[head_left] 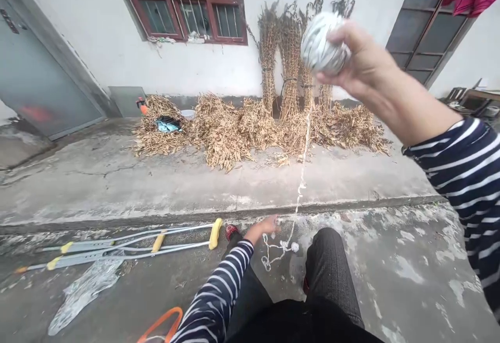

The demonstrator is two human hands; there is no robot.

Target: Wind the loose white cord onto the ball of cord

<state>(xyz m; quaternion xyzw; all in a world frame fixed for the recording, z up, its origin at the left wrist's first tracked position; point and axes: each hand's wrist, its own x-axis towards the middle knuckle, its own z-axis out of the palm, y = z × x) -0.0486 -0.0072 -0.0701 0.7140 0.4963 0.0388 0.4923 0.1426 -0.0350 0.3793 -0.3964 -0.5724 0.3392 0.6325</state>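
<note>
Right-hand fingers (339, 31) are curled and pressed around a ball of white cord (318, 46), thumb below and the other fingers over the top. The right hand (361, 64) is raised in the upper right of centre of the frame, on an arm in a striped sleeve. A single strand (300, 189) drops from the ball down the middle of the frame to the concrete floor (390, 280). It ends there in a loose tangle (278, 249), lower centre, between the person's knees. The left hand (267, 224) is stretched low at the strand, just above the tangle. It is too small in the frame to tell whether its fingers pinch the cord or are merely beside it. Judgement on progress: the ball is full and tightly wrapped, so most of the cord appears wound. What is left is the hanging strand and the small tangle on the floor. Surroundings: a pair of crutches (128, 244) lies at lower left with a clear plastic sheet (84, 291) beside it. An orange strap (160, 322) shows at the bottom edge. Across the middle of the frame a heap of dried stalks (226, 129) lies at the foot of a white wall. Tied bundles (289, 56) stand upright against that wall. A red-framed window (187, 14) is at upper centre-left.
</note>
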